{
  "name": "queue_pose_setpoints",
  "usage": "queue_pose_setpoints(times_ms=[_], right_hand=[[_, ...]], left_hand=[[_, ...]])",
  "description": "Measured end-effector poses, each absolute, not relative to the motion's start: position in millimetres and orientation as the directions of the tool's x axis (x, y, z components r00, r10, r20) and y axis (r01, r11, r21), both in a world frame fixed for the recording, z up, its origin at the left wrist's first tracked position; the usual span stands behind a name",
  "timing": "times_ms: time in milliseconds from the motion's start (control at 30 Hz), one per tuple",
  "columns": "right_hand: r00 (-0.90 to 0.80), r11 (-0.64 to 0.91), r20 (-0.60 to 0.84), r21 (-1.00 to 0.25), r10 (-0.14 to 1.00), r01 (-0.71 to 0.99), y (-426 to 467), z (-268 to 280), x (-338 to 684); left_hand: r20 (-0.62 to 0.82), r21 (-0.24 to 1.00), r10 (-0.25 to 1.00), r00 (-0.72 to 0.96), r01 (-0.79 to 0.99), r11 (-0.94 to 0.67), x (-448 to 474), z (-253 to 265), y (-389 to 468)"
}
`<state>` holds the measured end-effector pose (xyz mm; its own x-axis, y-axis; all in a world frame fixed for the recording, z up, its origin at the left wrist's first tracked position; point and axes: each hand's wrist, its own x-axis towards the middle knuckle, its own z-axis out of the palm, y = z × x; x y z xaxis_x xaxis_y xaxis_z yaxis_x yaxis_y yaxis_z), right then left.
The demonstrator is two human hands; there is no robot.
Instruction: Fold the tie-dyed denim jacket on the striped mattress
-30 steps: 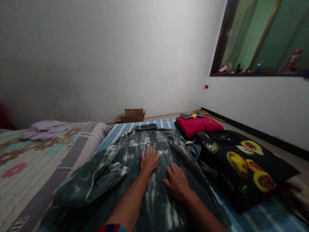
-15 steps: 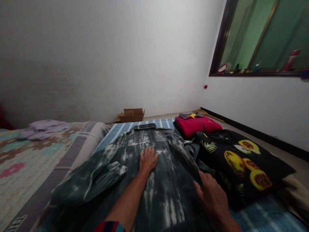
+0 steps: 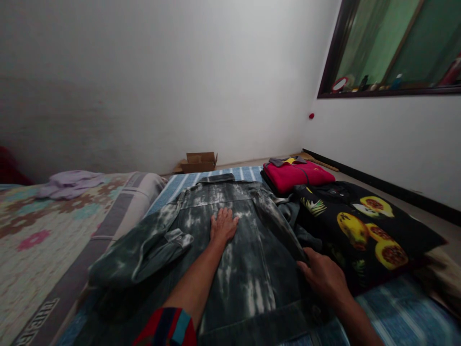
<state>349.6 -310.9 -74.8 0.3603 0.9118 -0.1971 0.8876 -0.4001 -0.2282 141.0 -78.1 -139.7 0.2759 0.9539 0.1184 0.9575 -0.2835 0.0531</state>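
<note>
A grey-green tie-dyed denim jacket (image 3: 248,245) lies spread out with its back panel up and its collar at the far end. My left hand (image 3: 224,226) rests flat on the upper back of the jacket, fingers stretched out. At the jacket's right side, my right hand (image 3: 324,274) is closed on the edge of the cloth, thumb and fingers together. The left sleeve (image 3: 126,254) is bent inward, its cuff lying on the body. Part of the other sleeve shows bunched beyond my right hand.
Folded black clothing with a papaya print (image 3: 363,230) lies on the right, near a folded red garment (image 3: 298,175). Beneath is a blue striped sheet (image 3: 399,307). A floral bed cover (image 3: 61,240) with a lilac cloth (image 3: 72,183) is left; a cardboard box (image 3: 198,163) stands behind.
My right hand has closed further on the jacket's right edge and shifted slightly right. My left hand stays flat on the back. The view has tilted down a little.
</note>
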Motion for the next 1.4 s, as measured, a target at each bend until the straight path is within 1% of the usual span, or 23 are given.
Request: queue_pose_setpoints(times_ms=[100,267,367,567,733,933,1033,1133,1267,1400], right_hand=[[0.326,-0.371,-0.210,-0.234,0.922,0.899,-306.8,-76.0,355.0],[0.222,-0.287,-0.213,-0.357,0.952,0.889,-302.5,-74.4,362.5],[0.186,-0.254,-0.204,-0.391,0.961,0.885,-301.8,-71.9,362.7],[0.155,-0.210,-0.167,-0.401,0.974,0.892,-301.2,-64.1,343.8],[0.046,-0.109,-0.159,-0.417,0.986,0.902,-296.4,-43.9,311.9],[-0.063,-0.008,-0.175,-0.380,0.982,0.925,-278.6,-28.0,264.9],[-0.073,-0.007,-0.213,-0.352,0.974,0.936,-271.3,-37.3,241.1],[-0.059,-0.031,-0.240,-0.356,0.969,0.934,-268.1,-52.4,224.4],[-0.058,-0.034,-0.209,-0.410,0.976,0.912,-269.4,-65.6,218.2],[-0.073,-0.017,-0.172,-0.471,0.982,0.882,-272.4,-65.8,227.1]], left_hand=[[0.112,0.056,0.956,0.271,0.959,-0.279,141.2,-140.7,-78.1],[0.117,0.047,0.954,0.277,0.958,-0.284,142.1,-139.2,-79.7],[0.112,0.052,0.955,0.276,0.958,-0.283,142.7,-138.1,-80.5],[0.148,0.038,0.948,0.282,0.956,-0.291,141.2,-139.2,-83.2],[0.157,0.032,0.943,0.292,0.953,-0.300,139.5,-138.2,-85.6],[0.104,0.048,0.953,0.283,0.956,-0.289,141.2,-131.1,-87.3],[0.096,0.047,0.957,0.275,0.959,-0.280,142.0,-129.7,-87.4],[0.123,0.044,0.952,0.282,0.956,-0.289,141.8,-131.5,-87.4],[0.134,0.059,0.948,0.288,0.953,-0.298,140.9,-134.5,-87.9],[0.123,0.075,0.950,0.286,0.952,-0.297,140.7,-134.5,-88.4]])
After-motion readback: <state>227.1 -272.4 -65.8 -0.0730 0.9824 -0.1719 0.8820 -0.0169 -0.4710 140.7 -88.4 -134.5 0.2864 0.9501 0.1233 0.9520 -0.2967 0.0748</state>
